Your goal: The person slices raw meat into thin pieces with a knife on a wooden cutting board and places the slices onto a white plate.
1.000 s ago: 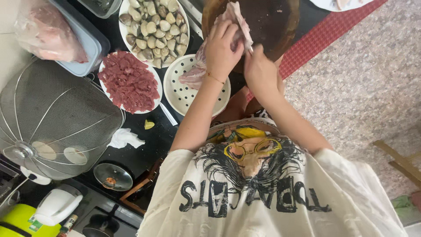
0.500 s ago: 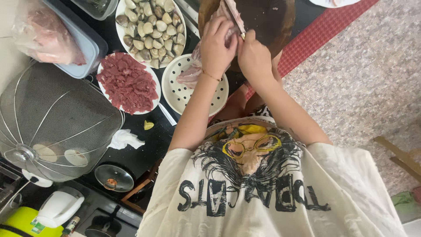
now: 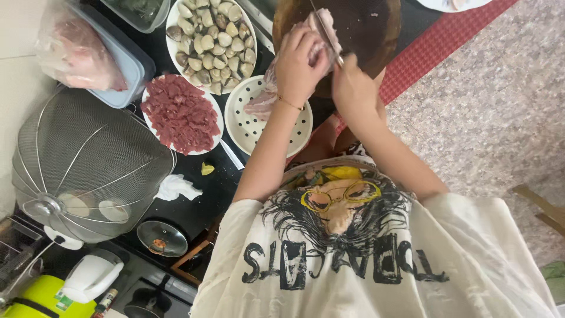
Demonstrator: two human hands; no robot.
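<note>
Change: since the earlier frames we are seeing both hands shifting up over the board, and the knife blade is now lying across the meat.
Left hand: our left hand [image 3: 299, 59] is pressing on the meat [image 3: 276, 82], fingers curled and gripping it.
Right hand: our right hand [image 3: 353, 88] is closing around the knife [image 3: 325, 26] handle, fingers wrapped shut on it.
Meat: the pale strip is hanging from the round wooden board [image 3: 368, 29] down onto the perforated white plate [image 3: 259, 129], under our left hand.
Knife: its blade is running up across the strip over the board.
Nearby: the plate of chopped red meat [image 3: 179, 115] is sitting just left of the perforated plate; the clams [image 3: 212, 41] are lying above it; the mesh cover [image 3: 82, 165] is standing well to the left.
</note>
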